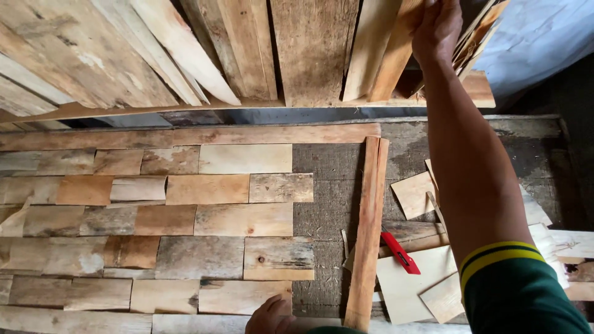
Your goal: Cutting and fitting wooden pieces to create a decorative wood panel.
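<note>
My right hand (437, 28) reaches up to the stacked boards leaning at the top and grips a narrow brown plank (391, 59) among them. My left hand (270, 317) rests at the bottom edge, fingers curled on the lowest row of a patchwork of short wood pieces (204, 216) laid in rows on a dark panel (331, 204). A long thin strip (368, 235) lies upright along the right end of the rows.
A red utility knife (400, 252) lies beside thin pale offcuts (411, 281) on the right. More offcuts (413, 193) sit above it. Leaning boards (247, 49) cross the top. Blue-white sheeting (538, 37) hangs at the top right.
</note>
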